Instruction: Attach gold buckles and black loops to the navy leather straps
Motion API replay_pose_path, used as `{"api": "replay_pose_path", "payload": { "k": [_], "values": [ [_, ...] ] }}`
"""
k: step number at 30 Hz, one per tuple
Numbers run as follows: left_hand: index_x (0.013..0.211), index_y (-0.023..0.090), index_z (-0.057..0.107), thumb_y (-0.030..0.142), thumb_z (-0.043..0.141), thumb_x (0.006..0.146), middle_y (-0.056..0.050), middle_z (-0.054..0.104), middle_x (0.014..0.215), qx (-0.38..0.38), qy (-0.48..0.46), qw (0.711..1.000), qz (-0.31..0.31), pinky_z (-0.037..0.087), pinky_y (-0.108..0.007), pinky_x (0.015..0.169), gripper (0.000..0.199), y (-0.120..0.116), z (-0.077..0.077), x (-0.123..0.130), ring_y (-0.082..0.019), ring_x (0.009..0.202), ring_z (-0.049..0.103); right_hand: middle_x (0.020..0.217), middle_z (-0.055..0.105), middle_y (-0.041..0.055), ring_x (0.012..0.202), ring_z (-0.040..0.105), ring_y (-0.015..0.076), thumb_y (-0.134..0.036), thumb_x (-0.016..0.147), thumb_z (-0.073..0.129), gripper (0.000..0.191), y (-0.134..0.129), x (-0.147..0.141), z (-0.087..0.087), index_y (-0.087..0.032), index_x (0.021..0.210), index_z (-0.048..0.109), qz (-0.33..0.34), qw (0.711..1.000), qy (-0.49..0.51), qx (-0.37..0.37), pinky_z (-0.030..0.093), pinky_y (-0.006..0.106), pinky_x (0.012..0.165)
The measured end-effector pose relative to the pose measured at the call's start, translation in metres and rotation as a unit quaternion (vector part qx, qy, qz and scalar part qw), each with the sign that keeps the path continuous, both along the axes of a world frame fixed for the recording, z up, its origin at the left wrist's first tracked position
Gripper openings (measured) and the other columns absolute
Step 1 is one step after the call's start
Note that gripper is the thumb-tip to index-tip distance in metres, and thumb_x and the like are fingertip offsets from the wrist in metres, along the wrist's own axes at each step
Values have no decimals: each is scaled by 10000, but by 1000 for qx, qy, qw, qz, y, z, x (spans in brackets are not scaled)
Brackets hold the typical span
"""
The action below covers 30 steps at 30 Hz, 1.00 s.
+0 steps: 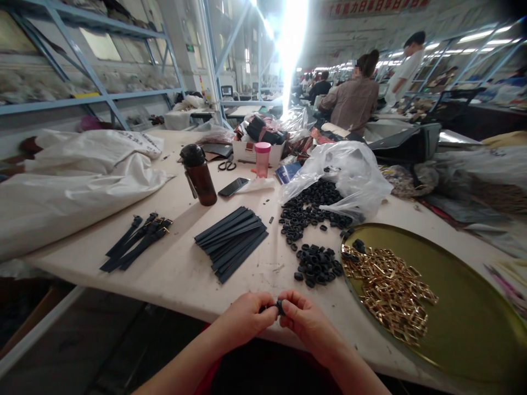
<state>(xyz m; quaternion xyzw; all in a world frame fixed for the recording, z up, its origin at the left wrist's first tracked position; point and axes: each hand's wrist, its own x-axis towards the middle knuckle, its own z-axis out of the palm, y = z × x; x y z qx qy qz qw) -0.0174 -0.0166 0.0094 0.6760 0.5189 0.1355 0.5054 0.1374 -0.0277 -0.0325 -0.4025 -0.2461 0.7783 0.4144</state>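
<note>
My left hand (253, 314) and my right hand (303, 317) meet at the table's front edge. Pinched in my right fingertips is a small black strap loop (280, 308). My left thumb and fingers are closed on a small dark piece, mostly hidden, which may be a strap end. Just beyond my hands sits a small heap of black strap loops (317, 266), with a larger pile (307, 211) behind it. Dark flat straps (233, 241) lie stacked to the left of these. Several straps with gold buckles (138, 241) lie farther left.
On the right, a round gold tray (465, 307) holds many gold buckles (395, 291) and a few black loops. Behind stand a brown bottle (200, 175), a phone (233, 187), scissors (227, 164), a pink-lidded cup (262, 160) and a clear plastic bag (349, 170). White sacks (82, 186) lie left.
</note>
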Motion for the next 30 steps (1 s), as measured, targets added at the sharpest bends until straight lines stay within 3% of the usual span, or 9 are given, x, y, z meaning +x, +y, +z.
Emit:
{"api": "replay_pose_path", "payload": {
  "k": [2,5,8,11,15,18,24,27,30],
  "values": [
    [629,168,524,272,419,778,58,431,495,14,-6,1000,20,260,-198,471,210,-3,0,1,-98,493,405,687,575,-20,578,486,77,-299,635,731,209,0,1,-1,-166,742,609,1,1000,-7,3,395,193,563],
    [815,168,543,207,423,771,47,521,589,26,-56,997,46,310,-190,518,134,-9,0,1,-97,538,454,707,565,-22,595,485,88,-339,642,720,238,0,2,-3,-178,769,599,-42,998,-30,19,399,205,573],
    [981,176,483,144,410,764,39,575,660,27,-99,993,59,340,-186,553,232,-12,1,0,-94,567,486,695,558,-21,598,487,96,-362,672,693,251,-2,0,-3,-173,801,589,-47,996,-63,51,397,226,592],
    [952,178,456,161,417,779,33,586,663,33,-113,990,82,357,-192,575,178,-13,-1,-1,-100,594,514,665,571,-15,616,497,108,-383,705,665,257,-5,-4,3,-165,819,591,-24,994,-79,78,397,245,631],
    [909,185,451,205,463,775,30,591,663,37,-92,989,108,345,-195,558,136,-12,-4,-1,-103,579,506,694,596,15,631,508,122,-530,734,568,379,-7,-5,9,-156,772,617,-47,996,-26,70,408,262,637],
    [904,189,450,247,498,764,48,564,625,30,-78,991,108,327,-193,532,159,-12,-5,-1,-99,546,480,675,577,-13,587,482,93,-451,700,651,288,-8,-2,9,-171,762,613,-33,999,-15,39,388,223,591],
    [811,187,497,327,535,740,52,536,616,59,6,992,109,318,-197,522,161,-16,-3,-2,-109,560,483,664,525,-21,551,437,67,-419,731,635,273,-17,-2,5,-151,779,616,71,996,60,-12,364,193,552],
    [774,185,532,381,544,734,38,560,622,64,37,992,100,330,-204,525,200,-17,1,-3,-124,580,501,654,498,-28,540,407,57,-369,726,657,232,-21,-3,5,-148,773,600,84,990,104,-39,331,174,522],
    [764,177,582,379,567,723,12,613,682,50,12,994,99,375,-215,587,207,-19,3,-1,-138,640,536,613,479,-32,543,397,69,-373,703,674,256,-22,0,9,-147,690,555,80,993,90,-16,318,182,525]
  ]
}}
